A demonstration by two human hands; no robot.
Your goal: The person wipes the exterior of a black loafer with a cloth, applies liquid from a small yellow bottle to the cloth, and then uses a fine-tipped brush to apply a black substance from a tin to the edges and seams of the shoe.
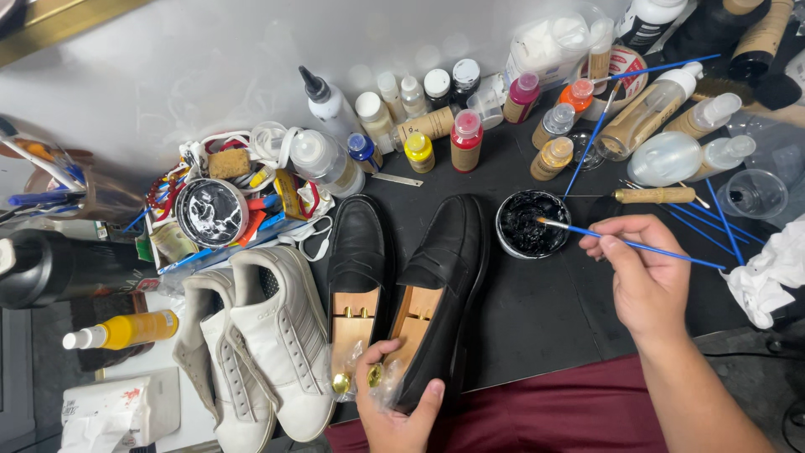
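Two black loafers with wooden shoe trees lie side by side on a black mat. My left hand (396,401) grips the heel of the right-hand loafer (440,285), thumb on its outer side. The other loafer (356,252) lies just left of it, untouched. My right hand (644,273) holds a thin blue paintbrush (637,246), and its tip dips into a small round dish of black paint (530,225) just right of the loafers' toes.
A pair of white sneakers (268,344) lies left of the loafers. Many dye bottles (466,138) and jars crowd the far side of the mat. More blue brushes (713,222) and a white rag (776,273) lie at right, an open tin (211,211) at left.
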